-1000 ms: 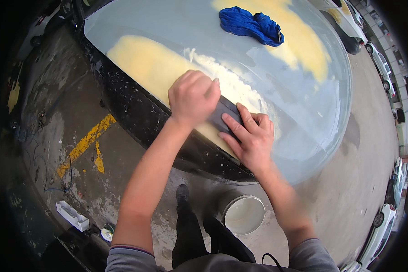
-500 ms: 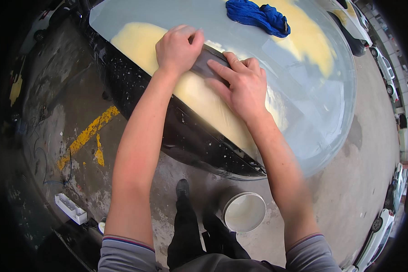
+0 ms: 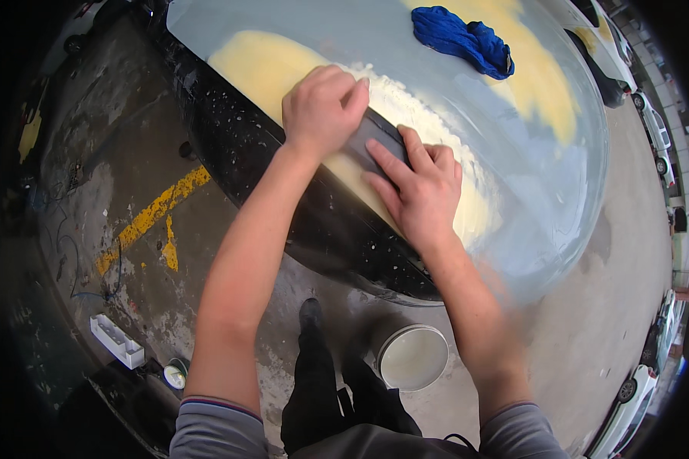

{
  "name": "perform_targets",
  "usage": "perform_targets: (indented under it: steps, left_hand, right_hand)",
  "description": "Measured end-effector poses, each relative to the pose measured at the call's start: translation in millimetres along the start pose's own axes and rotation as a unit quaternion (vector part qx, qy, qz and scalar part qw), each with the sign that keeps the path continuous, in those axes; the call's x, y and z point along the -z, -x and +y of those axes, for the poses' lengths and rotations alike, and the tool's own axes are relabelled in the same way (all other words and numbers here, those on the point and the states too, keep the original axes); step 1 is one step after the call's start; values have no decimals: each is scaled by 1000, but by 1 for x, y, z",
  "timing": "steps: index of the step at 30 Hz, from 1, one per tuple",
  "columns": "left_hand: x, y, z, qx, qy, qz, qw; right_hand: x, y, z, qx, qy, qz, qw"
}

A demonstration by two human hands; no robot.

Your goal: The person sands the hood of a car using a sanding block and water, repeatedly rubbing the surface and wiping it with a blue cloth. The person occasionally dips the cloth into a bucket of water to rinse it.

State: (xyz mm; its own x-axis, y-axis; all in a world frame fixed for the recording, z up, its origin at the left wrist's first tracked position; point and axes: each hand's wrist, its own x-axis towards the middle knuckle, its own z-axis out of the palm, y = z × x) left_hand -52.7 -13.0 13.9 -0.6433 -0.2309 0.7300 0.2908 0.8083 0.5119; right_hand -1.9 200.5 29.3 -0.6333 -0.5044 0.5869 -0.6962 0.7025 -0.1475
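Observation:
Both my hands press a dark grey sanding block [image 3: 375,145] onto a car's grey panel [image 3: 543,199]. My left hand [image 3: 325,111] is closed over the block's far left end. My right hand [image 3: 421,180] grips its near right end, thumb and fingers bent around it. The block lies across a pale yellow filler patch [image 3: 264,65], close to the panel's black edge [image 3: 329,206]. A ridge of cream-coloured dust [image 3: 436,126] runs along the block's far side. My palms hide part of the block.
A crumpled blue cloth [image 3: 463,42] lies on the panel beside a second yellow patch [image 3: 540,84]. A white bucket [image 3: 413,358] stands on the concrete near my feet. At left are a white tray [image 3: 117,341] and an open can [image 3: 175,373]. Parked cars [image 3: 654,134] line the right.
My hands and the block have moved toward the panel's black edge, nearer to me. More of the dust ridge shows beyond the block. The whole view has shifted slightly.

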Motion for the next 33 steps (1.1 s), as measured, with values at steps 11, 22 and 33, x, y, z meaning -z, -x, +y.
perform_targets:
  steps: [11,22,33]
  left_hand:
    - [-1,-10,-3,17,-11,-5,1000]
    - [4,-9,-9,0,-40,32,999]
    - [5,-15,-6,55,-36,-7,998]
  right_hand:
    - [-3,-17,4,16,6,-1,1000]
    - [-10,-19,15,57,-14,9,998]
    - [-16,-24,17,63,4,18,998]
